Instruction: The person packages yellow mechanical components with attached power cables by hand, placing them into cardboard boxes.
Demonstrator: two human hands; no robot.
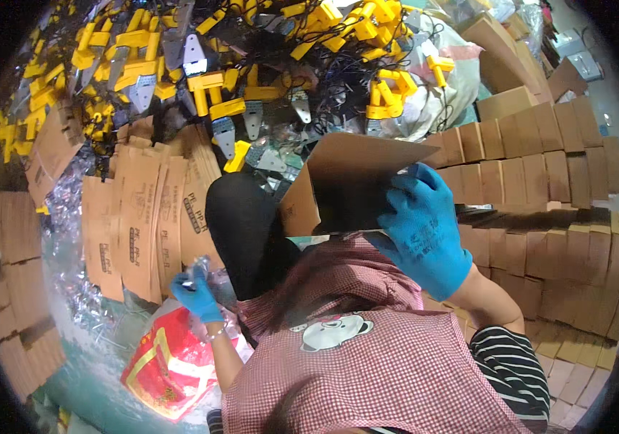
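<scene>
My right hand, in a blue work glove, grips the right side of an open cardboard box. The box tilts over my lap, with a flap standing up and a dark inside whose contents I cannot see. Low on the left, my gloved left hand is closed on a small clear plastic bag; what the bag holds is too small to tell. Just below that hand lies a red and yellow plastic sack with more clear plastic at its mouth.
Yellow-handled tools with grey metal plates and black cords are heaped ahead. Flattened cartons stand left of my knee, beside scattered clear packets. Rows of brown boxes line the right, near a white sack. Other cartons stack far left.
</scene>
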